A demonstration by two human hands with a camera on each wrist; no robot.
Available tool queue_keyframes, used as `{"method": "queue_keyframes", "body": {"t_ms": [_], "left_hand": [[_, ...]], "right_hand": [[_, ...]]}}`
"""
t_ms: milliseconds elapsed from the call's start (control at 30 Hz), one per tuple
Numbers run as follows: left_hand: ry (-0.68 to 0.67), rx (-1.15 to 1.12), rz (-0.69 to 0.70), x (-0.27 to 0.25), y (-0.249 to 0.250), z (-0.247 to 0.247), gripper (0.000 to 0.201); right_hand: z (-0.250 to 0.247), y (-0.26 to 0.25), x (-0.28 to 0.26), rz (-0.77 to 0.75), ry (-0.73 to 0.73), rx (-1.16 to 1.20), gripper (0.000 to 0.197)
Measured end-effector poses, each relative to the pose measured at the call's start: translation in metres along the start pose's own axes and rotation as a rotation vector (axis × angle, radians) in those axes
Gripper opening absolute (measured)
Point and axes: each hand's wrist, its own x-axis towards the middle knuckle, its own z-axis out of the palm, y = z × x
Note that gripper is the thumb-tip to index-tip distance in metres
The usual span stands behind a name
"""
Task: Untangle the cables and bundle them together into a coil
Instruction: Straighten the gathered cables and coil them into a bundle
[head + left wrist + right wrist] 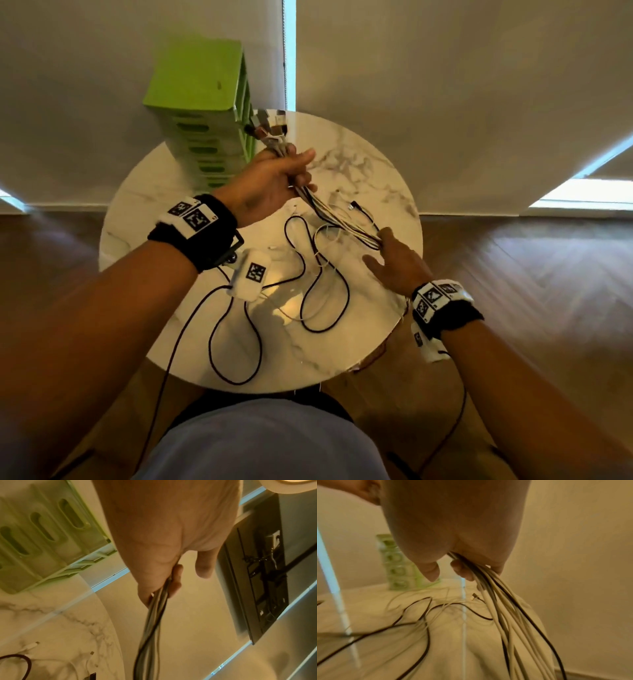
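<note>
My left hand [274, 178] is raised over the back of the round marble table [359, 164] and grips a bundle of white and black cables [339, 219]. Several connector ends [269, 128] stick up above its fingers. The bundle slopes down to the right into my right hand [394, 263], whose fingers curl around it near the table's right edge. In the left wrist view, my left hand [163, 540] clamps the bundle [154, 622] between fingers and palm. Under my right hand [453, 527], the same bundle [505, 608] runs out of the grip. Loose black cable loops [323, 298] and a thin white cable [325, 233] lie on the table.
A tall green slotted rack [198, 89] stands at the table's back left, just behind my left hand. A black plug end [354, 205] lies on the marble beside the bundle. Another black loop [236, 342] lies near the front edge. Wooden floor surrounds the table.
</note>
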Motion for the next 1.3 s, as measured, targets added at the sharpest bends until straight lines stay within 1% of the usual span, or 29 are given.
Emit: {"method": "queue_keyframes", "body": {"t_ms": [67, 133, 167, 233, 300, 333, 367, 400, 433, 467, 500, 533, 567, 600, 633, 667, 700, 733, 800, 867, 900, 1000, 1100, 1133, 1200, 1233, 1300], "left_hand": [[0.114, -0.037, 0.067, 0.009, 0.0, -0.005, 0.026], [0.224, -0.02, 0.1, 0.015, -0.002, -0.01, 0.027], [0.263, 0.011, 0.095, 0.016, -0.006, -0.012, 0.028], [0.312, 0.104, 0.06, 0.017, -0.015, -0.014, 0.027], [0.365, 0.224, 0.016, 0.017, -0.025, -0.019, 0.027], [0.394, 0.265, -0.001, 0.016, -0.028, -0.023, 0.028], [0.422, 0.28, -0.01, 0.016, -0.03, -0.028, 0.029], [0.446, 0.269, -0.012, 0.016, -0.03, -0.034, 0.03], [0.462, 0.241, -0.011, 0.016, -0.03, -0.039, 0.031], [0.477, 0.201, -0.014, 0.015, -0.029, -0.046, 0.032], [0.484, 0.157, -0.022, 0.014, -0.028, -0.05, 0.033], [0.487, 0.125, -0.037, 0.012, -0.027, -0.055, 0.034], [0.488, 0.108, -0.056, 0.01, -0.027, -0.06, 0.036], [0.485, 0.112, -0.077, 0.008, -0.029, -0.063, 0.038], [0.487, 0.121, -0.094, 0.006, -0.03, -0.067, 0.039], [0.482, 0.133, -0.106, 0.004, -0.033, -0.069, 0.039], [0.481, 0.139, -0.114, 0.002, -0.036, -0.071, 0.039], [0.478, 0.14, -0.119, 0.0, -0.038, -0.074, 0.039], [0.47, 0.145, -0.136, -0.005, -0.043, -0.078, 0.04], [0.466, 0.148, -0.155, -0.01, -0.048, -0.084, 0.041], [0.474, 0.153, -0.165, -0.014, -0.05, -0.088, 0.041], [0.475, 0.168, -0.196, -0.022, -0.057, -0.098, 0.041], [0.467, 0.154, -0.205, -0.028, -0.064, -0.105, 0.044], [0.469, 0.161, -0.207, -0.029, -0.066, -0.106, 0.043], [0.48, 0.178, -0.205, -0.03, -0.07, -0.11, 0.038], [0.488, 0.177, -0.197, -0.029, -0.072, -0.111, 0.036], [0.519, 0.137, -0.177, -0.028, -0.074, -0.111, 0.035]], "right_hand": [[0.014, -0.017, -0.005, -0.067, -0.013, -0.122, 0.065], [0.034, -0.036, -0.014, -0.187, -0.047, -0.205, 0.077], [0.046, -0.044, -0.02, -0.24, -0.088, -0.219, 0.083], [0.063, -0.057, -0.03, -0.268, -0.25, -0.186, 0.089], [0.065, -0.064, -0.034, -0.243, -0.434, -0.106, 0.087], [0.055, -0.07, -0.032, -0.218, -0.513, -0.057, 0.08], [0.046, -0.072, -0.026, -0.2, -0.581, 0.014, 0.073], [0.034, -0.075, -0.017, -0.191, -0.605, 0.075, 0.073], [0.022, -0.077, -0.005, -0.176, -0.576, 0.126, 0.082], [0.01, -0.081, 0.006, -0.154, -0.501, 0.156, 0.091], [0.001, -0.082, 0.019, -0.128, -0.402, 0.191, 0.092], [-0.004, -0.083, 0.033, -0.112, -0.306, 0.23, 0.085], [-0.005, -0.087, 0.047, -0.121, -0.219, 0.266, 0.073], [-0.003, -0.089, 0.059, -0.13, -0.164, 0.282, 0.059], [0.003, -0.093, 0.071, -0.133, -0.15, 0.277, 0.046], [0.011, -0.096, 0.08, -0.12, -0.177, 0.275, 0.034], [0.021, -0.099, 0.089, -0.1, -0.233, 0.279, 0.026], [0.032, -0.103, 0.096, -0.079, -0.296, 0.259, 0.022], [0.052, -0.108, 0.107, -0.029, -0.417, 0.138, 0.026], [0.063, -0.112, 0.113, -0.007, -0.485, -0.028, 0.031], [0.068, -0.113, 0.116, -0.009, -0.496, -0.075, 0.031], [0.074, -0.111, 0.121, 0.001, -0.489, -0.095, 0.025], [0.071, -0.104, 0.127, -0.073, -0.457, -0.077, 0.019], [0.067, -0.102, 0.131, -0.102, -0.419, -0.062, 0.019], [0.053, -0.1, 0.137, -0.156, -0.272, -0.018, 0.019], [0.044, -0.1, 0.141, -0.163, -0.177, 0.029, 0.018], [0.022, -0.106, 0.145, -0.132, -0.008, 0.206, 0.015]]}}
